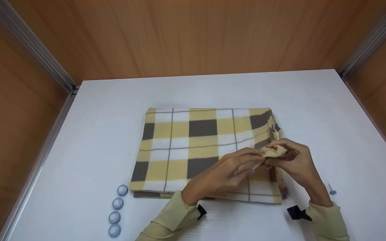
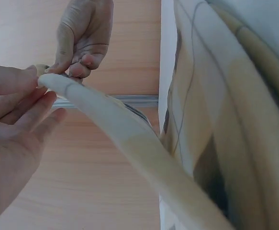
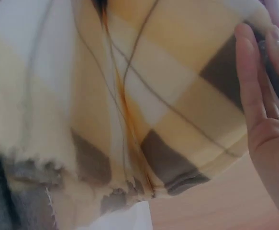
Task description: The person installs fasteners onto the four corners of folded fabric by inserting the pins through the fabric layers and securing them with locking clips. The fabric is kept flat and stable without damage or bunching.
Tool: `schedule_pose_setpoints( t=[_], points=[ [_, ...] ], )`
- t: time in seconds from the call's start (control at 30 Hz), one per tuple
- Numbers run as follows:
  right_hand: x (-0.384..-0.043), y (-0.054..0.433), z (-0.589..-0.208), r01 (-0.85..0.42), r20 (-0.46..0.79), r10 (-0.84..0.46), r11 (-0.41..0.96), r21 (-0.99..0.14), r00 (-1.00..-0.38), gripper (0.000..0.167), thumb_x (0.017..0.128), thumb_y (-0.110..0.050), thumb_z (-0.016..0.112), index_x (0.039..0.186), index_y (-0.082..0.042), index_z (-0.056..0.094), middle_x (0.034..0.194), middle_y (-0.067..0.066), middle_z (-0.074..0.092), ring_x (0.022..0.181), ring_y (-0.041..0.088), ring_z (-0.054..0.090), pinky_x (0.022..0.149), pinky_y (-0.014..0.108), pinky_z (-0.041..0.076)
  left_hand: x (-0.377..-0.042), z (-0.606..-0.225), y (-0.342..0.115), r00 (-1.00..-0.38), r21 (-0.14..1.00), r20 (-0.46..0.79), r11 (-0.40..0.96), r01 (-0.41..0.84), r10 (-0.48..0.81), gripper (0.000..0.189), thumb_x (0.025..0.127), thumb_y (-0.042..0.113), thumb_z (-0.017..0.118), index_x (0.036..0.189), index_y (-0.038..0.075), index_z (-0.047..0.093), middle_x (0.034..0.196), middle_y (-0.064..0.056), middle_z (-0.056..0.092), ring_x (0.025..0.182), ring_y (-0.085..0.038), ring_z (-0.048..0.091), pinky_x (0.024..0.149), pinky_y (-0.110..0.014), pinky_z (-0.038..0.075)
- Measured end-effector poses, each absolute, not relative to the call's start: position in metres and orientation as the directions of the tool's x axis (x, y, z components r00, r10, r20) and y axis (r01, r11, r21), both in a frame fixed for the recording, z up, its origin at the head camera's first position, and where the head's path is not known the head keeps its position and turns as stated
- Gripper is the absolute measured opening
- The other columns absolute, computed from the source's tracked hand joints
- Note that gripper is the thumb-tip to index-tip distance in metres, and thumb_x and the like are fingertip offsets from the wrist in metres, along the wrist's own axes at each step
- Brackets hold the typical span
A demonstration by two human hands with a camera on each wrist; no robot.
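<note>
A plaid blanket (image 1: 203, 129) in yellow, white and dark grey lies folded on the white table. Over its right part, both hands hold up a bunched corner (image 1: 275, 151) of the cloth. The left hand (image 1: 223, 172) pinches it from the left; in the left wrist view its thumb and fingertips meet on a raised white fold (image 2: 101, 112). From the other side, the right hand (image 1: 298, 160) grips the bunch between thumb and curled fingers. The right wrist view shows the right hand (image 3: 268, 115) against hanging cloth (image 3: 172, 96), part of its grip hidden by the fabric.
Several round blue caps (image 1: 118, 203) stand in a column left of the blanket. To the right, beside the right sleeve, lies a blue-headed pin (image 1: 333, 192) with its thin point up. Wood-grain panels (image 1: 199, 36) enclose the table (image 1: 79, 134) at the back and sides.
</note>
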State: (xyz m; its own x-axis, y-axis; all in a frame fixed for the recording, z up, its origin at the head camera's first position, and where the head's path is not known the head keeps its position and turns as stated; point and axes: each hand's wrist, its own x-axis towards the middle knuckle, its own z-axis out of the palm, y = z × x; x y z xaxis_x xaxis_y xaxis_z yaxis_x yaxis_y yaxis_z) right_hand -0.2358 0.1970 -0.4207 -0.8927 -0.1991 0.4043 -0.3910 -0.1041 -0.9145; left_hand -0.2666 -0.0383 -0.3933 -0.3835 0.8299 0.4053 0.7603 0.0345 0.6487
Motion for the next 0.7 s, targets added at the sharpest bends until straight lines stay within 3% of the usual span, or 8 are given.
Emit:
schedule_pose_setpoints(
  t=[0.3,0.7],
  points=[
    [-0.2343,0.1942,-0.422,-0.493,0.5,-0.149,-0.079,-0.866,-0.853,0.04,0.069,0.031,0.061,0.107,0.017,0.059,0.097,0.02,0.065,0.073,0.025,0.069,0.06,0.035,0.055,-0.2669,-0.3963,-0.0392,-0.397,0.616,0.46,0.036,0.787,0.794,0.031,0.096,0.002,0.052,0.127,-0.001,0.055,0.135,-0.007,0.048,0.129,-0.01,0.04,0.102,-0.016,0.032],
    [-0.236,0.1971,-0.4195,-0.527,0.538,-0.24,-0.114,-0.842,-0.808,0.043,0.067,0.034,0.061,0.108,0.021,0.058,0.108,0.025,0.064,0.097,0.026,0.065,0.074,0.032,0.054,-0.2672,-0.3949,-0.0371,-0.381,0.59,0.477,0.033,0.807,0.792,0.032,0.096,0.002,0.051,0.128,-0.003,0.054,0.133,-0.009,0.049,0.128,-0.01,0.041,0.098,-0.013,0.035]
  ],
)
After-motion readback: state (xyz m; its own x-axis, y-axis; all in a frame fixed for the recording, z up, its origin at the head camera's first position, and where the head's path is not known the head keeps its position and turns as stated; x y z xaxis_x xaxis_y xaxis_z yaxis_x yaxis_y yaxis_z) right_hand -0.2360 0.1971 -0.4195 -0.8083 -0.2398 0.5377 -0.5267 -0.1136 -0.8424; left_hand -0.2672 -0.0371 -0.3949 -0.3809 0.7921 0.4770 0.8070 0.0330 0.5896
